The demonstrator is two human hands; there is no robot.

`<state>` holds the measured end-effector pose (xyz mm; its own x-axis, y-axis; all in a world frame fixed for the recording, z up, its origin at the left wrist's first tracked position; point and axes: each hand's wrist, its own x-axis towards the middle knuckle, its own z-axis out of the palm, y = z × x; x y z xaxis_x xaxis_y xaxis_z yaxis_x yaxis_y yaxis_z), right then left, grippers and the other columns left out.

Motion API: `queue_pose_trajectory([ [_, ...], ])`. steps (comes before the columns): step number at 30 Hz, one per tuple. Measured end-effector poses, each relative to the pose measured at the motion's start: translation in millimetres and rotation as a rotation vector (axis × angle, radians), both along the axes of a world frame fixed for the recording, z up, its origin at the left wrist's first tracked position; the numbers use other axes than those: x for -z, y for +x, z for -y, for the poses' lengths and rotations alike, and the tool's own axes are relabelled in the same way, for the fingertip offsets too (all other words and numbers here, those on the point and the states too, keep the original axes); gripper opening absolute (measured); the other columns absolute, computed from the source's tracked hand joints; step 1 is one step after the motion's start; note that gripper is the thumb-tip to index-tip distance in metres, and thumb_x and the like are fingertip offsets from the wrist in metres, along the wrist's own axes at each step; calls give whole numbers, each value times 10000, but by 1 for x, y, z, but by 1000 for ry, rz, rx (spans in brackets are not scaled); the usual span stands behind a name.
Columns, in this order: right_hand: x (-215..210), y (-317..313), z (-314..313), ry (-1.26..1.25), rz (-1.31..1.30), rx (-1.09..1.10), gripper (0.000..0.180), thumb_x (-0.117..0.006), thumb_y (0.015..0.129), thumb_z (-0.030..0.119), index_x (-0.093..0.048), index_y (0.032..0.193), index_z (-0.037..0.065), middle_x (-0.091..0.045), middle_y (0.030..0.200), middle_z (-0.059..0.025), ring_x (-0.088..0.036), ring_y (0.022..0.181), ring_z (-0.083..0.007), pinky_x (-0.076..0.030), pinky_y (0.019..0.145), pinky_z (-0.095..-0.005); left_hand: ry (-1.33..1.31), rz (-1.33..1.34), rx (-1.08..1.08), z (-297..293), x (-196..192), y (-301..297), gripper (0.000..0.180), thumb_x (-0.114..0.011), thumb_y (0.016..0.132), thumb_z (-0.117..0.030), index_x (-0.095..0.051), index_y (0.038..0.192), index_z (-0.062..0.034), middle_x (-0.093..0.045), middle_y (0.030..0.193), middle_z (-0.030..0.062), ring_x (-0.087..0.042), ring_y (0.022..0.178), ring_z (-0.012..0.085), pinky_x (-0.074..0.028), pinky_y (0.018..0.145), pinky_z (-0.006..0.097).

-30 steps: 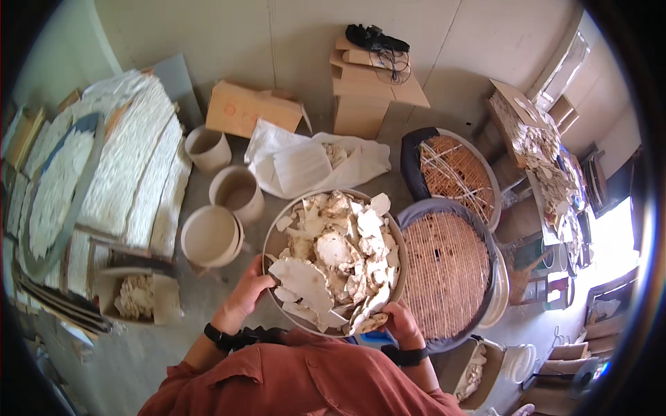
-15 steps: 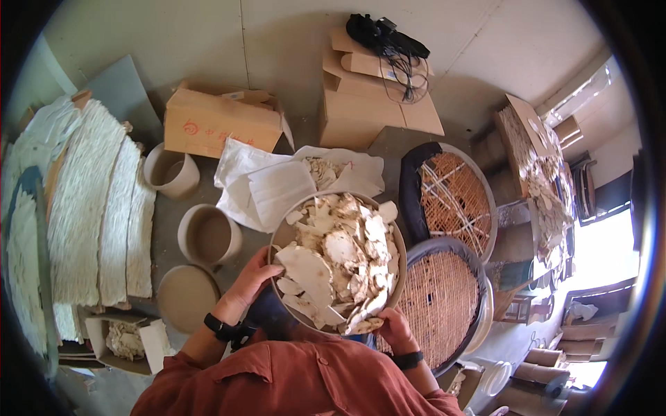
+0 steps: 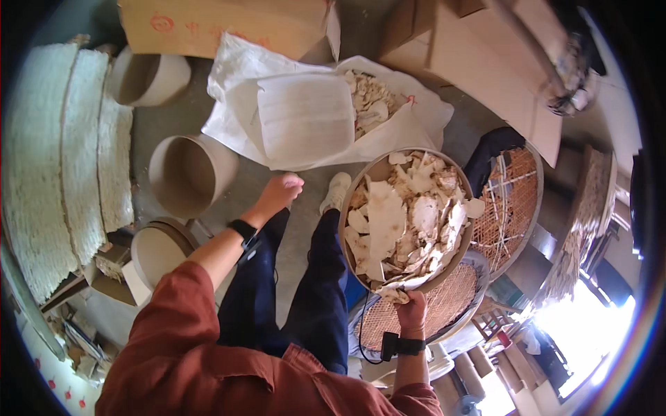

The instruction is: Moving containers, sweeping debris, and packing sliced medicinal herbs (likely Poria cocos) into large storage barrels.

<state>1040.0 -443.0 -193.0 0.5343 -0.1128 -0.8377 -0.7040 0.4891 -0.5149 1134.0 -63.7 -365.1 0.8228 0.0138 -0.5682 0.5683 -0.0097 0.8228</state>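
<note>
Grey concrete floor point(image 3: 305, 208) runs under a crowded workshop corner, with cardboard boxes point(image 3: 479, 62) along the top and pale textured sheets point(image 3: 62, 166) stacked at the left. The right hand point(image 3: 412, 310) is closed on the near rim of a round shallow basket point(image 3: 374, 173), which is heaped with pale, flat, flaky pieces point(image 3: 406, 215) and held out in front of the person's legs, above the floor and tipped slightly. Just beside and below it lie two woven bamboo trays point(image 3: 517, 201). The left hand point(image 3: 280, 191) hangs free over the floor, fingers loosely curled and holding nothing, near an open white sack point(image 3: 305, 118) that contains more of the same pieces. Two round tubs point(image 3: 187, 173) stand to the left of the sack. The basket looks stiff but light, its load dry, brittle and apt to slide, so a one-sided grip at the rim seems tippy; a second hold on the opposite rim would likely steady it.
</note>
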Motion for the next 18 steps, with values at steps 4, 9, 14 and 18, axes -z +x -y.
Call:
queue_pose_trajectory([
  [4, 113, 39, 8, -6, -36, 82, 175, -485, 751, 134, -567, 867, 32, -614, 826, -80, -595, 702, -201, -496, 538, -295, 353, 314, 148, 50, 147, 60, 98, -550, 713, -76, -611, 721, 0, -622, 705, 139, -607, 715, 289, -488, 663, 385],
  [9, 223, 105, 19, -80, -82, 47, 189, -490, 760, 142, -560, 904, 43, -609, 799, -61, -586, 658, -164, -461, 461, -236, 661, 281, 338, 103, 284, 129, 83, -530, 708, -67, -574, 768, -31, -598, 772, 112, -586, 735, 311, -467, 667, 425],
  [14, 290, 158, 31, -119, -76, -55, 241, -506, 746, 120, -533, 961, 16, -595, 837, -94, -589, 679, -183, -469, 452, -243, 1002, 180, 500, 110, 360, 146, 94, -525, 735, -88, -553, 822, -65, -557, 804, 84, -590, 762, 272, -473, 651, 411],
  [18, 318, 194, 23, -102, -38, -114, 309, -484, 734, 109, -515, 1021, 0, -595, 860, -111, -591, 681, -205, -465, 459, -263, 1022, 373, 746, 66, 357, 142, 110, -548, 742, -130, -529, 820, -55, -543, 790, 82, -585, 709, 253, -476, 574, 362],
])
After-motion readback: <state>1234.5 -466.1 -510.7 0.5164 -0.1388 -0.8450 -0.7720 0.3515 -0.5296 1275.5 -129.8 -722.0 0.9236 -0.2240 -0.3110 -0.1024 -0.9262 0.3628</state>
